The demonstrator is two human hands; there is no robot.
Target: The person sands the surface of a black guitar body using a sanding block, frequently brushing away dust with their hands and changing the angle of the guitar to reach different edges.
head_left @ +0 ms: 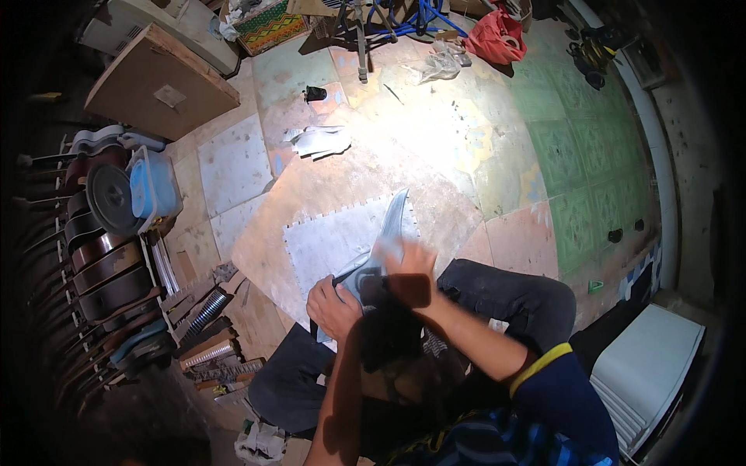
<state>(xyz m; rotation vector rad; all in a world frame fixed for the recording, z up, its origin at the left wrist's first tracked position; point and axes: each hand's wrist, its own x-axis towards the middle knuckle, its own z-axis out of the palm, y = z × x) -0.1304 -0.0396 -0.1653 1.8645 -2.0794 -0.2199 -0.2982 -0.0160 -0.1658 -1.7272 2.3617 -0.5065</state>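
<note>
My left hand (334,308) is closed on the near end of a shiny grey-blue curved piece with dark edges; its kind I cannot make out. One arm of this curved piece (395,211) rises to a pointed tip, and a shorter arm slants off near my left fingers. My right hand (409,264) lies over the middle of the piece, its fingers smeared by motion. Whether anything is in those fingers is hidden. Beneath is a white sheet with notched edges (322,242), laid on a larger brownish board (260,245). Shadow darkens the area between my wrists.
A crumpled white cloth (320,141) and a small black cup (315,94) lie beyond the board. Left stands a rack of pans (116,283) beside a blue plastic container (148,189). A red bag (497,37) is at the back, a white bin (649,373) at the right.
</note>
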